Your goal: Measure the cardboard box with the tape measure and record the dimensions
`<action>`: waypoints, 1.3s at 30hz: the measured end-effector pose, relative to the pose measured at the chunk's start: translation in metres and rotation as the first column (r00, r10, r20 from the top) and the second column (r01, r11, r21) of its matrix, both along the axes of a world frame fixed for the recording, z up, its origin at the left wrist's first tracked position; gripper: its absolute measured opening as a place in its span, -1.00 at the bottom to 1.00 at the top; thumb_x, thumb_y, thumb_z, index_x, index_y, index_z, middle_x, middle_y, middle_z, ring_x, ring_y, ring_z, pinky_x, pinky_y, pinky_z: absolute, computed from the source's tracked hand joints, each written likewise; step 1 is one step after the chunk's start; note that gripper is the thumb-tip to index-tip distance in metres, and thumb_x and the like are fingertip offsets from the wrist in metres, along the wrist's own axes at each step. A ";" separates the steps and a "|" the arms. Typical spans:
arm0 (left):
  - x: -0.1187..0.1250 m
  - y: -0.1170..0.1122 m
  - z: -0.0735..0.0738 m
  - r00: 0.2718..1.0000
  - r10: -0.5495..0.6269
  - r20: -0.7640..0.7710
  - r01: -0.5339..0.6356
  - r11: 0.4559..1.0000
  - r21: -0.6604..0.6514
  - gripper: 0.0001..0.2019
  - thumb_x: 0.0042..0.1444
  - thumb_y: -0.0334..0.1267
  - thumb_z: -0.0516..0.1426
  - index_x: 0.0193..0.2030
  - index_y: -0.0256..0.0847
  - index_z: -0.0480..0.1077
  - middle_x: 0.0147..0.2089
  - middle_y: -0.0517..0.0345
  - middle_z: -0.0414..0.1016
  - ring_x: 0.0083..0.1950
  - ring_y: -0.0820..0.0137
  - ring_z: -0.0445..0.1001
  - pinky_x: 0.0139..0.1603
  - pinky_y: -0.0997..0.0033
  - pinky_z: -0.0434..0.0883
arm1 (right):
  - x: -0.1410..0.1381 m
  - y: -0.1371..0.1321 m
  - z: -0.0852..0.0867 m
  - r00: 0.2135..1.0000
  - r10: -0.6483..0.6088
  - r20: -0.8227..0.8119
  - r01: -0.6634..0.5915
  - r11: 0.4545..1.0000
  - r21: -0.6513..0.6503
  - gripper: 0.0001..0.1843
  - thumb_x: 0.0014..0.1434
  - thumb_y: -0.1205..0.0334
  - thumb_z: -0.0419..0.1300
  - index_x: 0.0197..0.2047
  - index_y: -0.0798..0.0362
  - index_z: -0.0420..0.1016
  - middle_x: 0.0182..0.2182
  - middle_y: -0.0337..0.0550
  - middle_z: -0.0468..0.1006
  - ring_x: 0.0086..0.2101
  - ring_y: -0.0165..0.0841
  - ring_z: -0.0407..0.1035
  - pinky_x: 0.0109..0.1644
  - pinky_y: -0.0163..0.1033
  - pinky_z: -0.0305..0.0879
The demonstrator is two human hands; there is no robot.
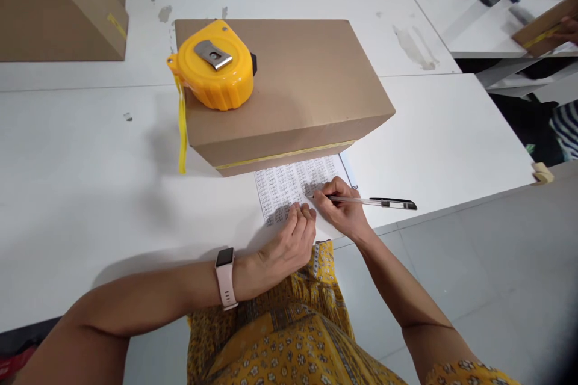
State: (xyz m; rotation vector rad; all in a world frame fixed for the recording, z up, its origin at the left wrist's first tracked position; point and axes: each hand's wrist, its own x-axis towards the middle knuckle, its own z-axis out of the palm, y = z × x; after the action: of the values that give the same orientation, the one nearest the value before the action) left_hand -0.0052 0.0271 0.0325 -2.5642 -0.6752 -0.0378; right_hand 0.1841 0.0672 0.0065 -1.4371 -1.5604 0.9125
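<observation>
**On a white tabletop (81,150), a slim clear-and-black pen (374,201) is held over a white paper sheet (282,189)**

Right by the table's front edge, the sheet can be seen, covered in columns of small dark marks too tiny to be read. The pen is gripped between the thumb and fingers of the right hand (343,210), its tip pointed at the sheet; whether paper is actually being touched can't be told. The sheet's lower edge is covered by the bent, bunched-up fingers of the left hand (291,240), with the thumb hidden, so how tightly it's closed can't be told either. A smartwatch with a pale pink strap (226,289) is worn on that wrist.

Just beyond the sheet, its far part is blocked from view by a brown rectangular cardboard box (311,72) with a yellow strip along its near side. On top, toward the left end, a chunky yellow tape measure with a metal clip (221,66) is parked, its yellow fabric loop (182,132) left dangling over the edge. Way off right, another brown cardboard box (542,33) is being touched by a co-worker's hand (569,29).
</observation>
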 end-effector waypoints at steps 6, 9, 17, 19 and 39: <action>0.001 0.000 0.000 1.000 0.002 0.016 -0.002 1.000 -0.001 -0.54 0.37 -0.35 -0.03 0.27 -0.65 0.40 0.17 -0.37 0.55 0.15 0.10 0.55 0.30 0.06 0.37 | 0.002 0.000 -0.003 0.999 0.039 -0.038 -0.039 0.999 0.005 -0.68 0.27 0.11 0.24 -0.44 -0.03 0.23 -0.58 -0.36 0.27 -0.56 -0.48 0.11 -0.50 -0.29 0.05; 0.000 0.000 0.000 1.000 0.006 0.009 -0.006 1.000 0.007 -0.53 0.37 -0.35 -0.03 0.27 -0.63 0.40 0.17 -0.34 0.55 0.15 0.09 0.55 0.30 0.06 0.37 | 0.002 -0.001 -0.004 0.999 0.027 -0.041 -0.027 1.000 -0.008 -0.69 0.27 0.12 0.23 -0.43 -0.04 0.22 -0.59 -0.38 0.26 -0.57 -0.48 0.10 -0.49 -0.29 0.05; 0.000 0.000 0.000 1.000 0.002 0.023 -0.002 1.000 -0.027 -0.54 0.38 -0.33 0.01 0.27 -0.67 0.39 0.17 -0.42 0.52 0.16 0.08 0.54 0.30 0.05 0.37 | 0.002 0.000 -0.002 1.000 -0.014 -0.023 0.014 1.000 -0.004 -0.70 0.26 0.12 0.24 -0.44 -0.03 0.25 -0.58 -0.36 0.29 -0.56 -0.48 0.12 -0.48 -0.28 0.09; 0.000 0.000 0.002 1.000 -0.002 0.017 0.002 1.000 -0.026 -0.54 0.37 -0.35 -0.01 0.26 -0.67 0.40 0.16 -0.40 0.54 0.15 0.08 0.56 0.28 0.06 0.39 | 0.001 0.000 -0.002 1.000 -0.012 -0.016 0.012 1.000 -0.004 -0.70 0.25 0.12 0.24 -0.44 -0.03 0.25 -0.58 -0.36 0.30 -0.56 -0.48 0.13 -0.48 -0.29 0.10; -0.001 0.000 0.002 1.000 -0.004 0.007 0.004 1.000 -0.007 -0.53 0.38 -0.33 -0.02 0.28 -0.65 0.39 0.18 -0.38 0.53 0.17 0.09 0.54 0.32 0.06 0.35 | 0.000 0.001 0.000 0.998 -0.050 -0.024 0.050 0.999 -0.004 -0.70 0.22 0.18 0.24 -0.46 -0.05 0.21 -0.63 -0.38 0.25 -0.58 -0.47 0.09 -0.51 -0.29 0.07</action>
State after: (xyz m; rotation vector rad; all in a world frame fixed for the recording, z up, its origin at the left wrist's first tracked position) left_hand -0.0059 0.0275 0.0345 -2.5731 -0.6742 -0.0453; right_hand 0.1844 0.0680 0.0068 -1.4557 -1.4992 0.8999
